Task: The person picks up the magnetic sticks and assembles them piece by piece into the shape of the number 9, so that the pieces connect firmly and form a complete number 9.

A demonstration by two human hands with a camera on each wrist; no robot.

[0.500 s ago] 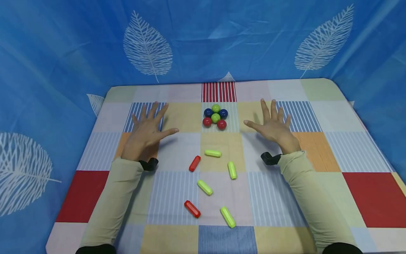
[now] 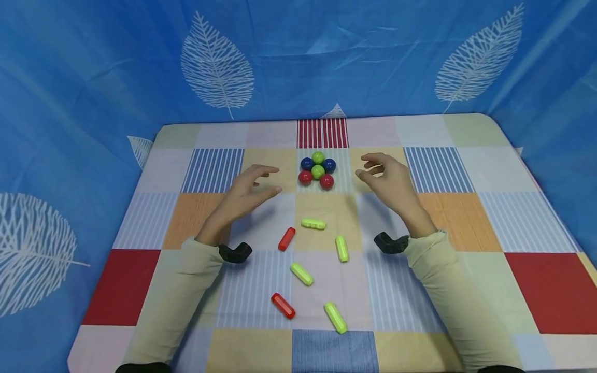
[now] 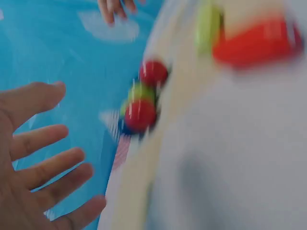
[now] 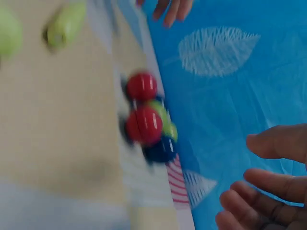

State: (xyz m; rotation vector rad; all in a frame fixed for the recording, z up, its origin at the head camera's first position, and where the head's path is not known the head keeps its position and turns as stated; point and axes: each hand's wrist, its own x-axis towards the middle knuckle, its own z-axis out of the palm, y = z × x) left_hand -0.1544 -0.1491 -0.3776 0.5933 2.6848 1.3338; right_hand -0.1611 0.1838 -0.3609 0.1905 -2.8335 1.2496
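Your left hand [image 2: 244, 195] and right hand [image 2: 394, 181] flanked six balls [image 2: 318, 171], seemingly touching in blurred wrist views, fingers relaxed, thumbs apart, red and green sticks [image 2: 301, 274] lay nearer you

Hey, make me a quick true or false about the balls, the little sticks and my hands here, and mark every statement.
1. The red balls sit nearer the person than the blue balls. True.
2. Red sticks outnumber green ones. False: there are two red sticks and four green sticks.
3. The left grip holds nothing. True.
4. The right grip is holding a blue ball. False: the right grip is empty.
5. The green balls number two. True.
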